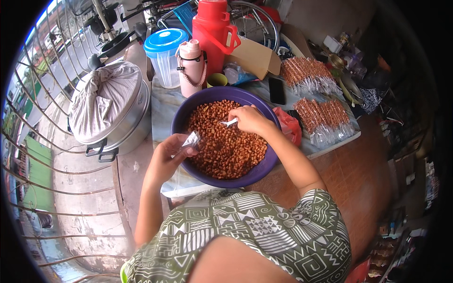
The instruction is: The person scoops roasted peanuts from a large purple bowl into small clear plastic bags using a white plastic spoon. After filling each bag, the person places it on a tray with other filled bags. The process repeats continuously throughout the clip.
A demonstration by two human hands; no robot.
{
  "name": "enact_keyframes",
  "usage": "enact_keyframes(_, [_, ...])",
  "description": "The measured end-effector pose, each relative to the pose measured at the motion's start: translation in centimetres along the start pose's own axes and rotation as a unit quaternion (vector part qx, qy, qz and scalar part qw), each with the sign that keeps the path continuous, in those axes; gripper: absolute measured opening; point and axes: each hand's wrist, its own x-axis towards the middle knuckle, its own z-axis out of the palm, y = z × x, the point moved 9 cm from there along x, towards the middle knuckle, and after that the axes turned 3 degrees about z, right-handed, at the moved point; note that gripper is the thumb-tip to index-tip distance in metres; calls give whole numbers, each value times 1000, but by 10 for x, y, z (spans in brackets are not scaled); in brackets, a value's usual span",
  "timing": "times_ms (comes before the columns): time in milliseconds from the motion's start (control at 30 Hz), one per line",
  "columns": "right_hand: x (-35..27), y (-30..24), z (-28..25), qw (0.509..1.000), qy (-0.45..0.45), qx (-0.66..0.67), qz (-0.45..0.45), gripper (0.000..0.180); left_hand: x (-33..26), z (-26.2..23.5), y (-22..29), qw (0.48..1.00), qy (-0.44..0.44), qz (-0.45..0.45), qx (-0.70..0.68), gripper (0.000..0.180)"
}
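Note:
A purple basin (257,177) full of reddish-brown peanuts (226,155) stands in front of me at the table's near edge. Over its left side, my left hand (171,152) pinches a small clear plastic bag (192,139). What the bag holds, if anything, is too small to make out. My right hand (247,119) is over the far right part of the peanuts, its fingers closed round a white spoon (229,122). The spoon's tip is at the surface of the peanuts.
Packed peanut bags (325,115) lie in two piles at the right, near a black phone (276,90) and red plastic bag (289,125). Behind the basin stand a pink bottle (191,70), blue-lidded tub (165,52) and red jug (210,37). A cloth-covered pot (111,104) is at left.

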Motion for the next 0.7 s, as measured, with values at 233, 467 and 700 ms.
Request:
enact_keyframes(233, [-26,-4,0,989,-50,140,14,16,6,26,-3,996,-71,-44,26,32])
enact_keyframes(467, [-33,2,-57,975,-56,212,-33,22,20,36,-16,993,-90,-19,-68,28])
enact_keyframes(700, [-43,-41,-123,963,-63,252,-74,20,22,37,-29,980,-103,-84,-148,32])
